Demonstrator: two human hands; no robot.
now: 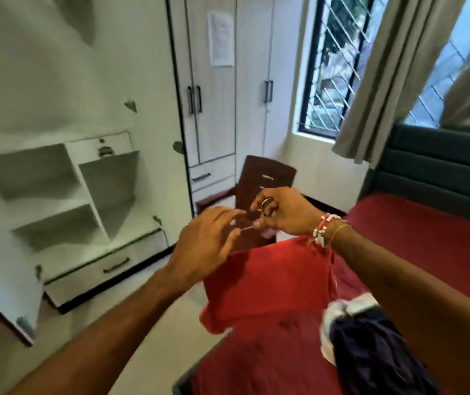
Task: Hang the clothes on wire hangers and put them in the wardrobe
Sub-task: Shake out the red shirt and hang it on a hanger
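My right hand (pixel 285 213) is raised in front of me and grips the hook of a wire hanger (pixel 268 208). A red garment (pixel 268 283) hangs from the hanger, below both hands. To the left of it is my left hand (pixel 205 240), its fingers spread and relaxed and the fingertips at a thin bit of wire (pixel 245 228) that sticks out from my right hand. The open wardrobe (pixel 57 192) stands on the left with bare shelves and a drawer at the bottom. The view is blurred.
An open wardrobe door (pixel 2 283) juts out at the lower left. A brown plastic chair (pixel 268 172) stands behind my hands, before a closed wardrobe (pixel 213 109). The bed (pixel 427 246) with a red sheet on the right bears a pile of white and dark clothes (pixel 356 323).
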